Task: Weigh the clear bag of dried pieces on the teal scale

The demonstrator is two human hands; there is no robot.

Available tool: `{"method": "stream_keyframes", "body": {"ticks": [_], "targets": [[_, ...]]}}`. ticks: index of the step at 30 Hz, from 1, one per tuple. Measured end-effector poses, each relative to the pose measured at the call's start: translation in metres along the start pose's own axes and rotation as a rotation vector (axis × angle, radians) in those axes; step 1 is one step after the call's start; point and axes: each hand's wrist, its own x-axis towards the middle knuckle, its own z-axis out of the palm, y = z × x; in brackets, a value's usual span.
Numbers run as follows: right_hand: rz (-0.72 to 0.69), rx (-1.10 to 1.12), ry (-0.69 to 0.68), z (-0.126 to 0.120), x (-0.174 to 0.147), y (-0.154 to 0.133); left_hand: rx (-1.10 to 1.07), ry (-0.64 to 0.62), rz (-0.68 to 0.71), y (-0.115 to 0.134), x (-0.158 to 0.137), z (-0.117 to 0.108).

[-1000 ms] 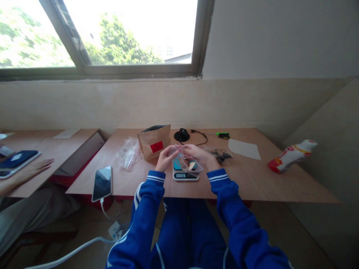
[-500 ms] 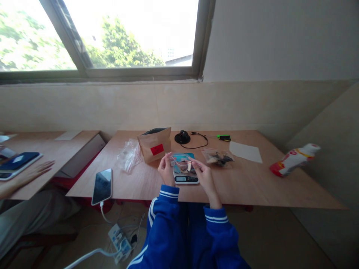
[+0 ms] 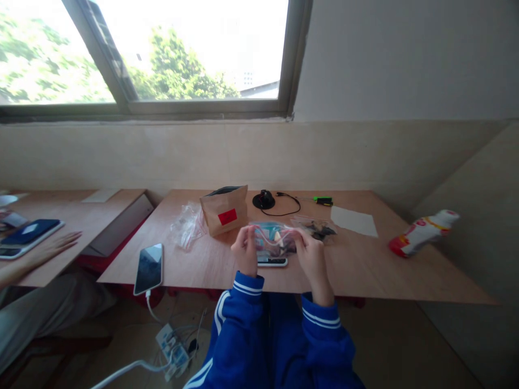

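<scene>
Between my two hands a clear zip bag (image 3: 286, 247) is stretched by its pinkish top edge. Dark pieces and a pale one show through its plastic. My left hand (image 3: 245, 247) is closed on the bag's left corner, and my right hand (image 3: 310, 249) pinches the right corner. Beneath the bag lies a small kitchen scale (image 3: 275, 262), mostly hidden; only its front edge and part of the dark display show. Just beyond my right hand, a second zip bag (image 3: 322, 231) with dark pieces rests on the table.
Behind my left hand stands an open brown paper pouch (image 3: 219, 210); empty-looking clear bags (image 3: 184, 227) and a charging phone (image 3: 149, 268) are farther left. A black round stand (image 3: 263, 200), screwdriver (image 3: 323, 201), white paper (image 3: 354, 221) and bottle (image 3: 424, 233) are around. Another person's hand (image 3: 60, 246) rests at left.
My hands have moved apart, the right one to the right and nearer me. The bag's mouth is now pulled wide, covering more of the scale.
</scene>
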Motion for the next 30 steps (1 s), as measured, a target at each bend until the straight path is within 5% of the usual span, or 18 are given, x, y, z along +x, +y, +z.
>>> {"method": "stream_keyframes", "body": {"ticks": [6, 14, 22, 30], "targets": [[0.104, 0.169, 0.148, -0.010, -0.004, 0.003, -0.124, 0.046, -0.085, 0.016, 0.000, -0.005], [0.264, 0.557, 0.066, -0.006, -0.007, -0.005, -0.104, 0.183, -0.088, 0.028, -0.001, -0.004], [0.241, 0.376, 0.182, 0.006, -0.008, 0.004, -0.130, -0.077, -0.099, -0.002, 0.009, -0.025], [0.187, 0.249, 0.316, 0.022, -0.006, 0.005, -0.063, 0.001, 0.001, -0.005, 0.011, -0.028]]}}
